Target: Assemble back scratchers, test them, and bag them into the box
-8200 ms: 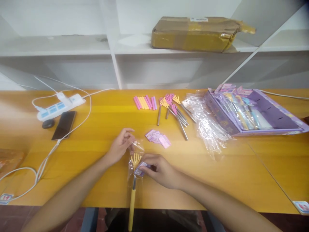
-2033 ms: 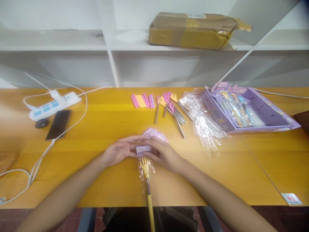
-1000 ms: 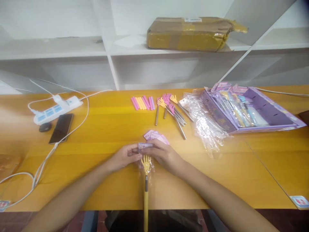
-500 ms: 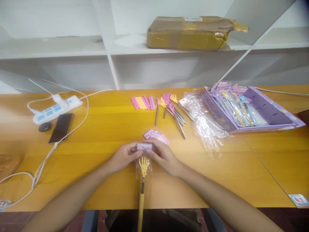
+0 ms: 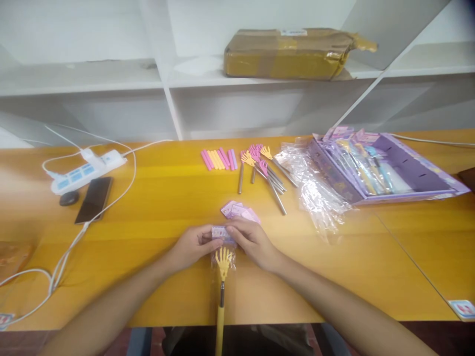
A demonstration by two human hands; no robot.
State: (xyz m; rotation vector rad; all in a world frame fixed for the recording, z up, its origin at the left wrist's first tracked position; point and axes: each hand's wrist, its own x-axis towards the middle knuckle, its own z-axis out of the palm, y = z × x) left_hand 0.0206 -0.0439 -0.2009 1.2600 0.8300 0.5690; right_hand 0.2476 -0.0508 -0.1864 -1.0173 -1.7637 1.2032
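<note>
A small purple printed header card (image 5: 221,233) is pinched between my two hands at the top of a clear plastic bag. My left hand (image 5: 195,244) grips its left side, with the thumb along the lower edge. My right hand (image 5: 254,242) closes on the right side, its thumb lying over the card's face. Inside the bag is a yellow back scratcher (image 5: 223,264) with a hand-shaped head, its handle pointing toward me past the table edge. Just beyond my fingers lie several loose purple cards (image 5: 237,209).
Several back scratchers (image 5: 265,170) with metal rods lie beside coloured tubes (image 5: 218,159). To their right are empty clear bags (image 5: 319,190) and a purple display box (image 5: 423,190) holding bagged scratchers. A power strip (image 5: 89,172), phone (image 5: 94,200) and white cables occupy the left. A taped parcel (image 5: 297,54) sits on the shelf.
My right thumb has moved up from the card's lower edge onto its face. The card, bag and scratcher appear slightly lower, and the whole view has shifted a little.
</note>
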